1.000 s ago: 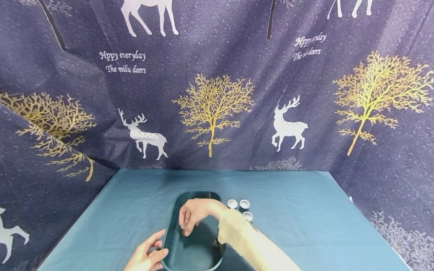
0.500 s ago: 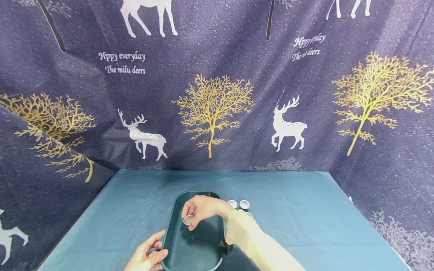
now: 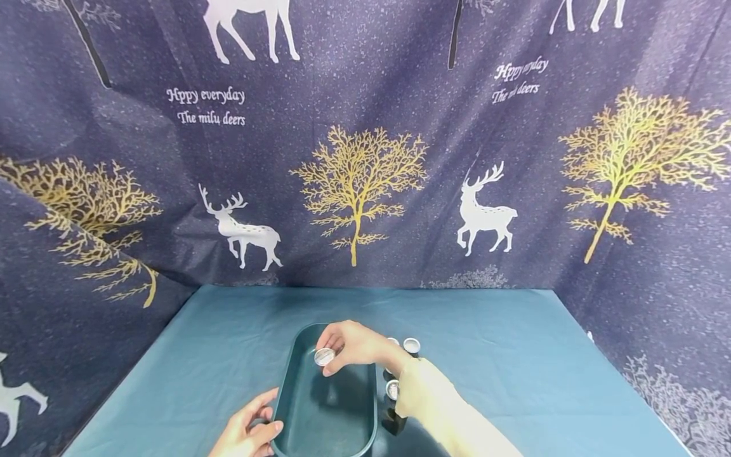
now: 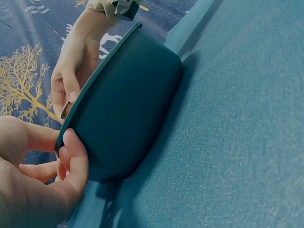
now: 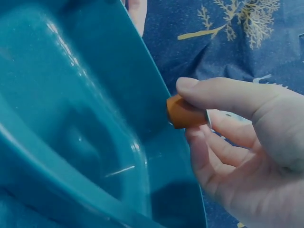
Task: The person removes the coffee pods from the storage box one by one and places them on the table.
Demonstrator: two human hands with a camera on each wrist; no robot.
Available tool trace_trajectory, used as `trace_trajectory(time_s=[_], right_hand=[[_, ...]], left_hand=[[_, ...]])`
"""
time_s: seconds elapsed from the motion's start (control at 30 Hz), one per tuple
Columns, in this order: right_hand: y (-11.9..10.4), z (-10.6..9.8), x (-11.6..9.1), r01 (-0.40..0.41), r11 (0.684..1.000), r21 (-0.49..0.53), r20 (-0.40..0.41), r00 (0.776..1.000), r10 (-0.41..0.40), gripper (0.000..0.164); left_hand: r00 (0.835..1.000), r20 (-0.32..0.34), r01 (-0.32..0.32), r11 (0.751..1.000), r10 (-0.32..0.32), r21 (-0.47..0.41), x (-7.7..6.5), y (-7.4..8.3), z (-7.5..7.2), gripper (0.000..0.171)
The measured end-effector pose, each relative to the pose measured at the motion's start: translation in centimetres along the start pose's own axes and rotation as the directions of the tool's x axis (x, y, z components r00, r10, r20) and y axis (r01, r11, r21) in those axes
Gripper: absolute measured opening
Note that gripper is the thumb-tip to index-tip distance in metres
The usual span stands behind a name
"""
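Note:
Between thumb and fingers my right hand [image 3: 356, 343] pinches a small orange coffee capsule [image 5: 185, 112] with a silver lid. In the head view that lid faces up, over the far half of a deep teal plastic tub [image 3: 328, 438]. The right wrist view shows the capsule's orange body overlapping the tub's wall. My left hand [image 4: 45, 175] grips the tub's rim at its near left side, thumb and fingers on either side of the edge. No other thing shows inside the tub.
Several more silver-lidded capsules [image 3: 411, 345] stand on the teal cloth [image 3: 502, 362] just right of the tub, some partly hidden by my right forearm. A dark patterned curtain [image 3: 365, 95] hangs behind the table.
My right hand has risen from low inside the tub, moving away and slightly right with the capsule, whose lid now shows fully. The left hand keeps its place on the rim.

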State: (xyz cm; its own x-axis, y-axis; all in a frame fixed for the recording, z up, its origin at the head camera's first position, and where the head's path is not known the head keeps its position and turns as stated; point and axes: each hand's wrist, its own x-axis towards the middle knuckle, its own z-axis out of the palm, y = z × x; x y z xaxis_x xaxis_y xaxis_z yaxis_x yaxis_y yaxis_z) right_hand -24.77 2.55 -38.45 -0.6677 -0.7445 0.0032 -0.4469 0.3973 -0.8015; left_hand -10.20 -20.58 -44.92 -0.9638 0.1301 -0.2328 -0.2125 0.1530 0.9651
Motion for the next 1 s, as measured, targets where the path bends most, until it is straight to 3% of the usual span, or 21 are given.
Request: trace_trajectory(time_s=[0.47,0.77,1.0], right_hand=[[1.5,-1.5,-1.8,0.137,0.988,0.065,-0.084,0.988,-0.132,0.04],[1.5,-2.0,-3.7,0.067,0.998,-0.014,-0.197,0.978,-0.069,0.039],[1.6,-1.8,-5.1,0.042,0.999,-0.009,-0.295,0.954,-0.043,0.038]], left_hand=[[1.0,0.012,-0.008,1.0,0.009,-0.019,-0.1,0.0,0.0,0.075],[1.0,0.016,0.004,1.0,-0.004,-0.014,-0.1,0.1,-0.1,0.075],[1.0,0.019,0.002,1.0,-0.002,-0.009,-0.1,0.0,-0.1,0.074]])
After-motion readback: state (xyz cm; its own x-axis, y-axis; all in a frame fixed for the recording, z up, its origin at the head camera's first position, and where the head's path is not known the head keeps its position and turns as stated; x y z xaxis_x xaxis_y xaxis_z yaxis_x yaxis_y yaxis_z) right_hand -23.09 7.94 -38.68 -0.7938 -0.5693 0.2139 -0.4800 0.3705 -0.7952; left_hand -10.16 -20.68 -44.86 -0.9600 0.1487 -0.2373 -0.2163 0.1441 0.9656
